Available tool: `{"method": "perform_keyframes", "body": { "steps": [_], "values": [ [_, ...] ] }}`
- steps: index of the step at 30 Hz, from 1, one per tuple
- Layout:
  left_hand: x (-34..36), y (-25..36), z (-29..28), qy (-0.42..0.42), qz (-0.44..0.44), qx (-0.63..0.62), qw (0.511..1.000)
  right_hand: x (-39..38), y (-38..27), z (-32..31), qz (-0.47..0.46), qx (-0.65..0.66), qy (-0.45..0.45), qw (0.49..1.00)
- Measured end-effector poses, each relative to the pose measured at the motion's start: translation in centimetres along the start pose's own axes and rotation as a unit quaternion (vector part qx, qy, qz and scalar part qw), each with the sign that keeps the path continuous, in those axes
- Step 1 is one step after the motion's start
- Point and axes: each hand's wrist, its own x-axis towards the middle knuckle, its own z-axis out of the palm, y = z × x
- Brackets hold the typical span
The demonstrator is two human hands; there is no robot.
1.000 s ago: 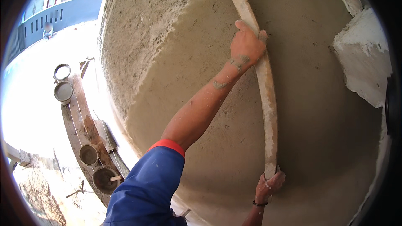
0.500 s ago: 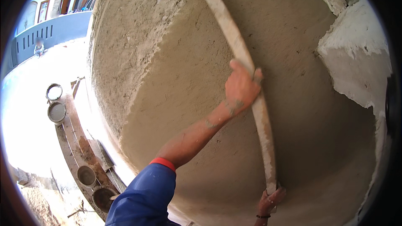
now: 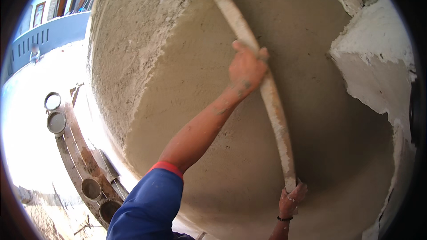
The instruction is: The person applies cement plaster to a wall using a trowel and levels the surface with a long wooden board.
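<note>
A long, pale straightedge board (image 3: 276, 118), smeared with mortar, lies against the wet grey-brown plaster on the wall (image 3: 195, 84). My left hand (image 3: 247, 66) grips it around its middle, fingers wrapped over the edges, with mortar stuck to the wrist. Lower down, my right hand (image 3: 293, 199) is closed around the board's bottom end; a dark bracelet circles that wrist. The board's top end runs out of view at the upper edge. Left of it, the smooth plaster ends in a ragged edge against rougher plaster (image 3: 133, 31).
Wooden scaffold planks (image 3: 73, 151) run along the left below me. On them stand several buckets, one with grey mix (image 3: 56, 123) and another, brown inside (image 3: 91, 189). A broken pale ledge (image 3: 373, 58) juts out at the right. Far left, a person (image 3: 34, 54) sits by a blue-grey wall (image 3: 53, 35).
Both hands and the board have shifted up along the wall, the left hand also a little leftward. The whole view has moved slightly.
</note>
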Motion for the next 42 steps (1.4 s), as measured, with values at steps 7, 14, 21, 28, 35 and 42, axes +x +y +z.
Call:
{"method": "perform_keyframes", "body": {
  "steps": [7,14,21,28,35,42],
  "values": [
    [-3.1,-5.3,0.0,0.023,0.026,-0.07,0.997,-2.1,1.3,0.9,-0.015,0.043,-0.008,0.999],
    [1.7,6.9,0.8,-0.037,0.175,-0.025,0.984,2.9,1.1,-2.7,0.027,0.063,0.006,0.998],
    [3.2,13.7,0.2,-0.085,0.141,-0.131,0.978,5.6,3.8,-3.4,0.014,0.0,0.127,0.992],
    [2.3,8.9,0.3,-0.064,0.13,-0.105,0.984,5.2,2.5,-3.1,0.045,0.061,0.016,0.997],
    [-3.9,-4.2,-1.8,-0.016,-0.026,-0.061,0.998,-1.7,3.1,2.0,-0.049,0.026,-0.01,0.998],
    [-12.4,-21.1,-2.7,-0.036,-0.177,-0.058,0.982,-12.4,2.0,8.6,-0.084,0.028,-0.07,0.994]
  ]
}}
